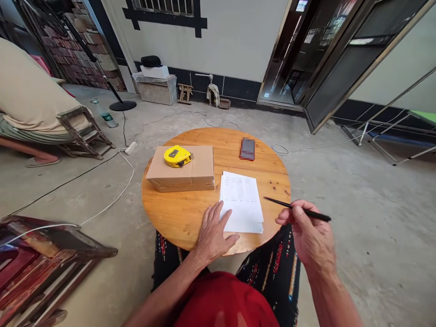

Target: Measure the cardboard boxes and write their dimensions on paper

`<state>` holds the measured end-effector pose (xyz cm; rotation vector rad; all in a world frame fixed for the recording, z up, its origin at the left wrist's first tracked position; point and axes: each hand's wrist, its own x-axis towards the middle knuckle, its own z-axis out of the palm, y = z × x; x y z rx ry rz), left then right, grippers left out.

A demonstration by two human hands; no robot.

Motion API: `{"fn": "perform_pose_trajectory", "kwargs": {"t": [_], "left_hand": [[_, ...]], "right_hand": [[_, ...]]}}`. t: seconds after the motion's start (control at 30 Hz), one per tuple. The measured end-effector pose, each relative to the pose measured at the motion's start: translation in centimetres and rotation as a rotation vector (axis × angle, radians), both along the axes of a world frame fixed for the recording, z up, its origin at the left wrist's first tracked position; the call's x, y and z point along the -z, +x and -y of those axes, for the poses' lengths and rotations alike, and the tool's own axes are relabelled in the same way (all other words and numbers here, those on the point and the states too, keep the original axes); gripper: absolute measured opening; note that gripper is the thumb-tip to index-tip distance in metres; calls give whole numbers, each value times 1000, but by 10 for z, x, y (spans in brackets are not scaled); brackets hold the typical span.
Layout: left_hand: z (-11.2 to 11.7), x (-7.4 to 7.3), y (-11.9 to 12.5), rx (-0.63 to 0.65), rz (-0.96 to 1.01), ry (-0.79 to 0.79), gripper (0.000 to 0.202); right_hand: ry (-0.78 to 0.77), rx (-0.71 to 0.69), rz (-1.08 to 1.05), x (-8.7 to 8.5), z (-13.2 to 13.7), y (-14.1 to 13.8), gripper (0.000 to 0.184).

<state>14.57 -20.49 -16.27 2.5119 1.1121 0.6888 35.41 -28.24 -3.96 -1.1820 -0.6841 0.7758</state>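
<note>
My left hand [216, 231] lies flat on the round wooden table, fingers spread, its fingertips at the lower left edge of some white paper sheets [242, 211]. Small writing covers the upper part of the top sheet. Off the table's right edge, my right hand [311, 231] pinches a slim black pen [311, 214] between thumb and fingers, its tip pointing left towards the sheets but apart from them. A closed cardboard box [200, 168] sits on the left of the table, with a yellow tape measure [177, 156] on top.
A dark phone with a red edge [247, 149] rests at the back right of the table [184, 222]. Cables [112, 202] trail over the concrete floor. Another person [34, 91] sits on a wooden chair [86, 131] at left. A wooden seat [44, 268] stands nearer, lower left.
</note>
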Motion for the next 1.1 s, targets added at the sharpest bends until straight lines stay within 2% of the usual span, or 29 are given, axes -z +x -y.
{"fn": "perform_pose_trajectory", "kwargs": {"t": [0.07,0.2,0.47,0.6,0.83,0.93,1.03,1.1], "left_hand": [[0,0,0,19,-15,-14,70],[0,2,2,11,-28,-15,57],[2,0,9,-39,-69,20,47],[5,0,16,-72,-66,17,47],[-3,-7,13,-65,9,-1,52],[-6,-7,6,-101,-13,10,60],[-5,-2,1,-88,-44,16,61],[-3,3,2,-69,-47,7,62]], "right_hand": [[-21,13,23,0,-2,1,22],[-75,26,63,12,-8,7,35],[-103,-27,121,44,-50,12,18],[-165,-98,171,56,-77,13,27],[-174,-88,300,65,-117,8,20],[-223,7,340,69,-112,13,23],[-278,125,351,80,-93,20,28],[-323,113,386,89,-79,21,30]]}}
